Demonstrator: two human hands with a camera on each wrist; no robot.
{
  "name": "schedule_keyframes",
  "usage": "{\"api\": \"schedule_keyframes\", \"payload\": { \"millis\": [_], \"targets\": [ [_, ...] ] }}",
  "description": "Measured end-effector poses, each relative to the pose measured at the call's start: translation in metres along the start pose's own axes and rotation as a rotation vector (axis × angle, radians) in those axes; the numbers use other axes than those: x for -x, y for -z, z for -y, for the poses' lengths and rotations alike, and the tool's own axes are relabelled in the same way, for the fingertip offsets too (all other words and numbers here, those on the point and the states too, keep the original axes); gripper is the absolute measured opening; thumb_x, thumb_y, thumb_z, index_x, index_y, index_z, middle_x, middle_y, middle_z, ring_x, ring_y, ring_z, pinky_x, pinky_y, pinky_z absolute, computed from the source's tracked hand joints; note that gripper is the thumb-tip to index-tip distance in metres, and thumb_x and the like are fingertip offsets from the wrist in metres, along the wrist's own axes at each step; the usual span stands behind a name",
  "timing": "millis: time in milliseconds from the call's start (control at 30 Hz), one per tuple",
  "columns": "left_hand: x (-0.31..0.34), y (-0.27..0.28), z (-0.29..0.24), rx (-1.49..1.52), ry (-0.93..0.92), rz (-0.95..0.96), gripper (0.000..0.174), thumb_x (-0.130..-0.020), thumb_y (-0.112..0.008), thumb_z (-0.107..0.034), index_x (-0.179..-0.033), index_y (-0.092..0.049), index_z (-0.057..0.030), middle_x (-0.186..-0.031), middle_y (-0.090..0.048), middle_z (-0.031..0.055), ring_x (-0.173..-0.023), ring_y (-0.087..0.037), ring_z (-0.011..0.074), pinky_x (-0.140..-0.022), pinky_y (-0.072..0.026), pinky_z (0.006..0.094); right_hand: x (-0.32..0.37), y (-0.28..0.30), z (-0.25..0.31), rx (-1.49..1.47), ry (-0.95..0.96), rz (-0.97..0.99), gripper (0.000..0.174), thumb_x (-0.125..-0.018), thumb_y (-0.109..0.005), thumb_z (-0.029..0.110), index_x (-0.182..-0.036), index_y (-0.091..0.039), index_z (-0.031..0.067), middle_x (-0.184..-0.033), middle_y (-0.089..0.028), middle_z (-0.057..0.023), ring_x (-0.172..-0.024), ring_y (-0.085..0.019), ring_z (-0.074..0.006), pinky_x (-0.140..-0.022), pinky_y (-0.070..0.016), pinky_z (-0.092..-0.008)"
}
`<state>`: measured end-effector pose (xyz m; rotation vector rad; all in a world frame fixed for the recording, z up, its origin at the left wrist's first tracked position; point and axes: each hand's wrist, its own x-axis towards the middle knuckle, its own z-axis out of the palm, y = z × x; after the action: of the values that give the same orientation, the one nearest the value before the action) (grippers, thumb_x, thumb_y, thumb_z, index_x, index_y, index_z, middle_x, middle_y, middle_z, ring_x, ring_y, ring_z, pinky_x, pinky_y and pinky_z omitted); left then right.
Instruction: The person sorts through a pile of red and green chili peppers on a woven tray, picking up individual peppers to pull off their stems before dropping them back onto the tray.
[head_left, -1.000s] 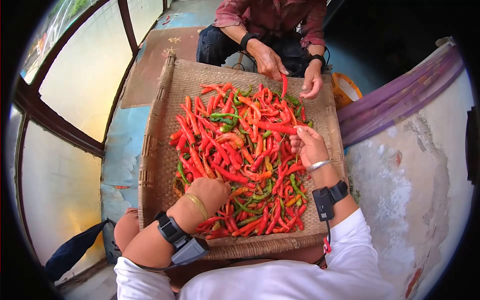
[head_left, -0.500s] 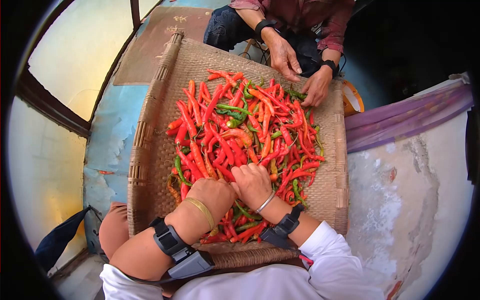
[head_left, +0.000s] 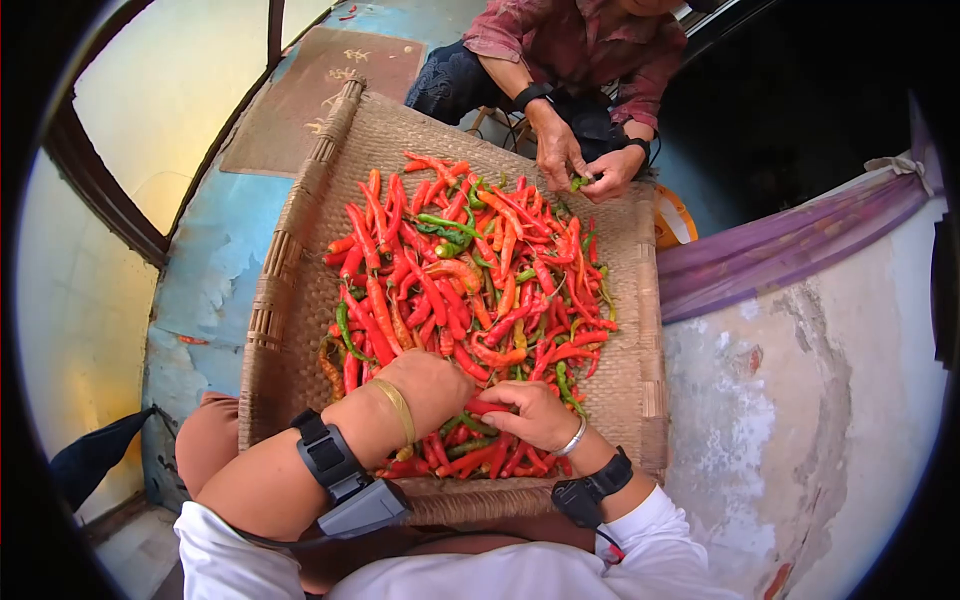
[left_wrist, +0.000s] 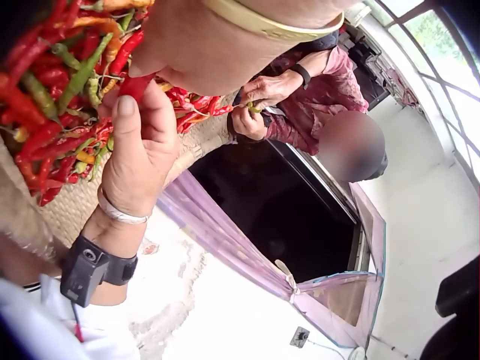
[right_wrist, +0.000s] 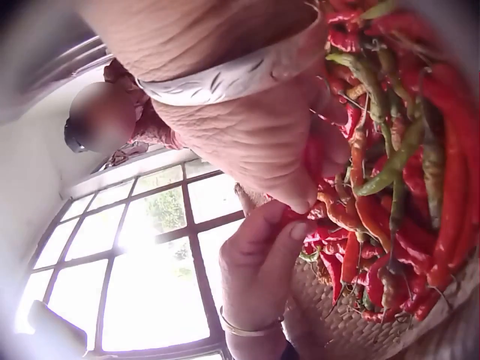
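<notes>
My right hand point(head_left: 540, 415) grips a red chili pepper point(head_left: 484, 406) between thumb and fingers, low over the near part of the heap. Close beside it on the left, my left hand point(head_left: 428, 385) has its back to the head camera, which hides its fingers. In the right wrist view, the left hand point(right_wrist: 259, 262) pinches the pepper's end with thumb and forefinger. The left wrist view shows the red pepper point(left_wrist: 135, 88) standing between the two hands. Beneath them lies a heap of chili peppers point(head_left: 450, 290), mostly red with some green and orange.
A shallow woven tray point(head_left: 630, 350) holds the heap. Across it, another person's hands point(head_left: 590, 170) hold a small green piece. A window point(head_left: 110, 350) is on the left, a purple curtain point(head_left: 790, 250) and worn wall point(head_left: 760, 430) on the right. An orange-rimmed container point(head_left: 675, 215) stands behind the tray.
My right hand came from the heap's right side with a red pepper to meet my left hand. The other person no longer holds a red pepper, but a green piece.
</notes>
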<state>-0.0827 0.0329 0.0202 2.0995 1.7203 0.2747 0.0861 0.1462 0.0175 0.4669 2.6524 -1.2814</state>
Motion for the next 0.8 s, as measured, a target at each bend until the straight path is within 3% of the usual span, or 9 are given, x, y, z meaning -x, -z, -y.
{"api": "schedule_keyframes", "payload": {
  "millis": [133, 233, 367, 467, 533, 567, 633, 667, 800],
  "targets": [
    [-0.001, 0.003, 0.000, -0.035, 0.003, 0.075, 0.021, -0.072, -0.056, -0.027, -0.077, -0.057, -0.0062, -0.065, -0.058, 0.0096, -0.065, -0.059, 0.0259, -0.057, -0.0460, 0.0372, 0.017, -0.002, -0.009, -0.013, 0.032, -0.048, 0.021, -0.074, -0.058, 0.013, -0.093, -0.057, 0.0025, -0.075, -0.057, -0.0072, -0.068, -0.055, -0.0162, -0.063, -0.0430, -0.0256],
    [0.000, 0.004, 0.006, -0.110, 0.076, 0.033, 0.018, -0.072, -0.055, -0.025, -0.074, -0.059, -0.0066, -0.066, -0.059, 0.0092, -0.066, -0.059, 0.0259, -0.056, -0.0464, 0.0363, 0.024, 0.015, -0.011, 0.014, -0.147, -0.101, 0.018, -0.076, -0.057, 0.012, -0.091, -0.058, 0.0028, -0.073, -0.056, -0.0030, -0.063, -0.052, -0.0091, -0.058, -0.0416, -0.0232],
    [0.005, -0.001, 0.011, -0.123, 0.216, 0.083, 0.013, -0.071, -0.053, -0.017, -0.072, -0.060, -0.0059, -0.069, -0.060, 0.0095, -0.068, -0.060, 0.0257, -0.058, -0.0472, 0.0353, 0.012, 0.049, -0.019, -0.280, -0.231, -0.362, 0.017, -0.078, -0.054, 0.007, -0.093, -0.056, 0.0010, -0.070, -0.055, -0.0019, -0.060, -0.052, -0.0071, -0.054, -0.0425, -0.0212],
    [0.005, -0.006, 0.009, -0.096, 0.238, 0.162, 0.015, -0.071, -0.054, -0.019, -0.073, -0.061, -0.0058, -0.070, -0.061, 0.0101, -0.070, -0.060, 0.0254, -0.059, -0.0474, 0.0348, -0.021, 0.083, -0.019, -0.380, -0.251, -0.560, 0.020, -0.081, -0.049, 0.006, -0.100, -0.054, 0.0010, -0.076, -0.054, -0.0010, -0.065, -0.052, -0.0049, -0.058, -0.0433, -0.0177],
    [0.006, -0.006, 0.005, -0.100, 0.211, 0.155, 0.018, -0.072, -0.055, -0.022, -0.073, -0.061, -0.0052, -0.071, -0.061, 0.0102, -0.070, -0.060, 0.0253, -0.059, -0.0474, 0.0347, -0.045, 0.099, -0.029, -0.348, -0.055, -0.806, 0.022, -0.079, -0.051, 0.005, -0.101, -0.053, 0.0004, -0.080, -0.055, -0.0031, -0.067, -0.053, -0.0069, -0.060, -0.0443, -0.0191],
    [0.006, -0.005, 0.004, -0.092, 0.207, 0.149, 0.018, -0.072, -0.055, -0.022, -0.074, -0.061, -0.0051, -0.071, -0.061, 0.0103, -0.070, -0.060, 0.0252, -0.059, -0.0473, 0.0347, -0.050, 0.101, -0.039, -0.350, -0.060, -0.807, 0.022, -0.079, -0.051, 0.005, -0.101, -0.053, 0.0004, -0.080, -0.055, -0.0031, -0.067, -0.053, -0.0069, -0.060, -0.0443, -0.0191],
    [0.005, -0.002, 0.006, -0.092, 0.205, 0.130, 0.019, -0.072, -0.055, -0.023, -0.074, -0.061, -0.0050, -0.071, -0.061, 0.0104, -0.070, -0.060, 0.0252, -0.059, -0.0472, 0.0347, -0.061, 0.106, -0.044, 0.150, -0.048, -0.923, 0.025, -0.074, -0.056, 0.005, -0.098, -0.054, -0.0002, -0.081, -0.056, -0.0077, -0.066, -0.057, -0.0128, -0.059, -0.0457, -0.0237],
    [0.006, -0.003, 0.007, -0.105, 0.191, 0.107, 0.018, -0.072, -0.055, -0.022, -0.075, -0.061, -0.0052, -0.071, -0.061, 0.0104, -0.070, -0.060, 0.0250, -0.059, -0.0472, 0.0345, -0.061, 0.097, -0.046, 0.201, -0.023, -0.931, 0.024, -0.071, -0.058, 0.006, -0.095, -0.055, 0.0005, -0.081, -0.056, -0.0100, -0.067, -0.058, -0.0169, -0.060, -0.0460, -0.0261],
    [0.010, -0.004, 0.004, -0.071, 0.246, 0.132, 0.015, -0.073, -0.053, -0.019, -0.076, -0.060, -0.0061, -0.071, -0.061, 0.0102, -0.070, -0.060, 0.0244, -0.059, -0.0469, 0.0342, -0.048, 0.056, -0.033, 0.286, -0.025, -0.669, 0.014, -0.071, -0.058, 0.008, -0.083, -0.058, 0.0020, -0.073, -0.053, -0.0086, -0.065, -0.056, -0.0195, -0.060, -0.0446, -0.0286]
  ]
}}
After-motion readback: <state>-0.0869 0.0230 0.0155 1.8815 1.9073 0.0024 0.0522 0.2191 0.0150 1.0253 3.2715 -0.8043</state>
